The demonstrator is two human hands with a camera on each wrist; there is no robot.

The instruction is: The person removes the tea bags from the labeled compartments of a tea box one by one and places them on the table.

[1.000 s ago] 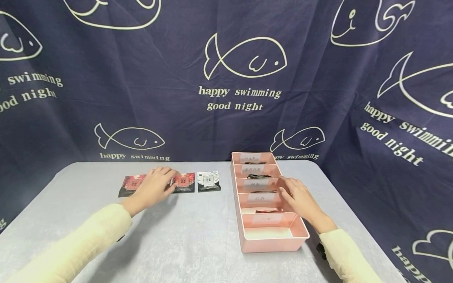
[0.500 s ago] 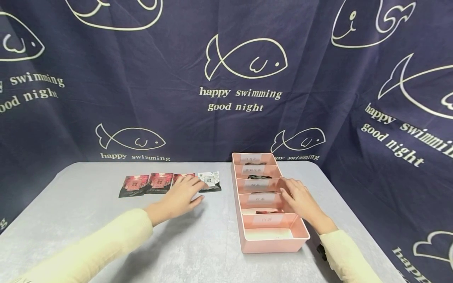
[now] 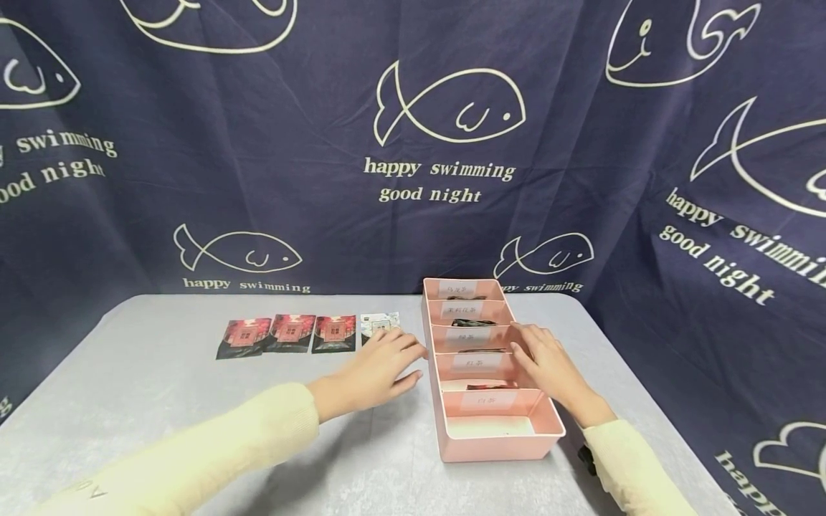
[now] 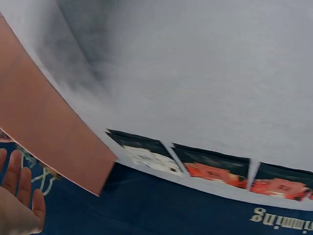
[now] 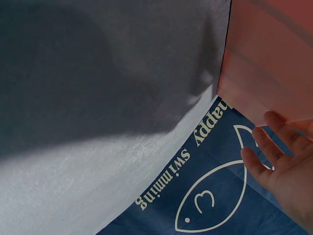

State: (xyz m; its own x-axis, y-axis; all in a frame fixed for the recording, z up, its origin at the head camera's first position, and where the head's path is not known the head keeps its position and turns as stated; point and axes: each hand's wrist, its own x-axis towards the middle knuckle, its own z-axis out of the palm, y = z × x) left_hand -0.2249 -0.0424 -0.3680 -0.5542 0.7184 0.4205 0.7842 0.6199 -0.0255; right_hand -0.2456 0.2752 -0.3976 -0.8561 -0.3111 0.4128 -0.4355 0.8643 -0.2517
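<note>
My left hand is spread above the table just left of a pink divided box, fingertips right at its left wall. It holds nothing and partly covers a white-and-black sachet. Left of that, three red-and-black sachets lie in a row. My right hand rests at the box's right rim with loosely extended fingers. Paper labels with handwritten characters mark the compartments. Dark packets show in the farther ones, and a red-and-black packet in the second from the front.
The grey table ends at a dark blue curtain printed with fish and words, which also hangs along both sides. The box stands lengthwise on the right half of the table, its front compartment showing a bare pale bottom.
My left hand has moved right along the row of sachets, from the red-and-black ones past the white one to the box's left side. My right hand has stayed at the rim.
</note>
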